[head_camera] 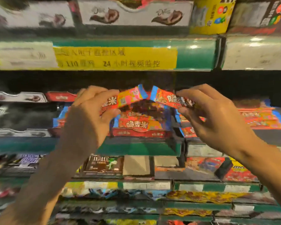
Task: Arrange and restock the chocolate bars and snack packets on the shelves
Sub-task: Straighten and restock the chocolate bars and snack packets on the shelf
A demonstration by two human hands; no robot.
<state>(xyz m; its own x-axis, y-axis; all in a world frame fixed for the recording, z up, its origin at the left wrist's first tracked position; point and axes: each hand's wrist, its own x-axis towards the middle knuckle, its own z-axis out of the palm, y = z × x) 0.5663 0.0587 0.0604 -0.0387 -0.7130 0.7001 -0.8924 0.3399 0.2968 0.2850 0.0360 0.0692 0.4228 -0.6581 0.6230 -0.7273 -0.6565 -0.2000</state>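
Reaching up from the bottom of the frame, my bare forearms rise in front of blurred lower shelves of dark and yellow snack packets. My left hand [89,109] pinches a red chocolate bar [120,99] with a blue end, thumb underneath and fingers curled over the top; my right hand [212,114] grips a second red bar [170,99] the same way. The two bars tilt toward each other, their blue ends nearly meeting just above an open red display box [139,127] of matching bars on the middle shelf. More of the same red wrappers [258,117] lie flat to the right of the box. Above runs a green shelf edge [193,52] carrying a yellow notice strip [115,58], and over it stand white chocolate cartons [133,13], all heavily blurred.
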